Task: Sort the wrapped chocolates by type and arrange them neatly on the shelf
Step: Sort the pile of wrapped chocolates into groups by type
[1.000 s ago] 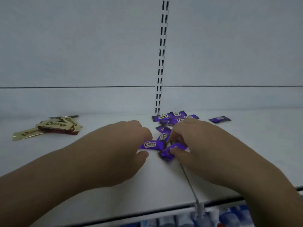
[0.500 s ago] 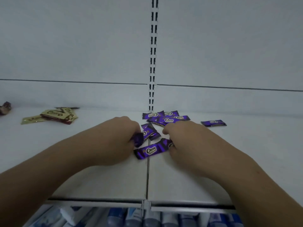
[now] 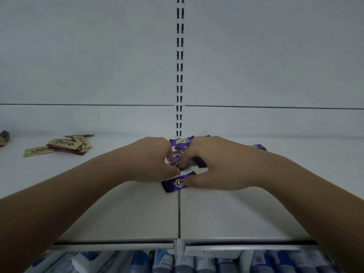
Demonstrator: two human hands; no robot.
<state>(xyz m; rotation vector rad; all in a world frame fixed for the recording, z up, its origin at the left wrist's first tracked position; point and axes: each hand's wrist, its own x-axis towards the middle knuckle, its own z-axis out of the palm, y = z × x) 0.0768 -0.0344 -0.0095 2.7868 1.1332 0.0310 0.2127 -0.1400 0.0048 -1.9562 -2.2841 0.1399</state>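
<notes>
Two bare hands meet over a heap of purple chocolates (image 3: pixel 181 142) in the middle of a white shelf (image 3: pixel 118 213), just in front of a slotted metal post (image 3: pixel 179 66) on the back wall.

The left hand (image 3: pixel 149 160) has its fingers (image 3: pixel 169 152) curled, and with the thumb they pinch a small purple piece (image 3: pixel 175 161) in the gap between the two hands. The right hand (image 3: pixel 216 164) also has curled fingers (image 3: pixel 186 157), which close round a darker piece (image 3: pixel 200 162). Its thumb rests on the right end of the nearest chocolate (image 3: pixel 174 183).

That nearest one lies flat across the seam of the shelf, tilted. It is glossy purple, with white "Choco" lettering partly covered by the thumb. More purple pieces lie just beyond the knuckles, and a stray purple piece (image 3: pixel 259 147) sits to the right, partly hidden by the right wrist.

Well apart on the far left lie cream-and-gold chocolates (image 3: pixel 67 145) in a loose overlapping pile, with a brown wrapped item (image 3: pixel 4 136) at the left edge.

Blue and white packages (image 3: pixel 157 261) fill the level below.
</notes>
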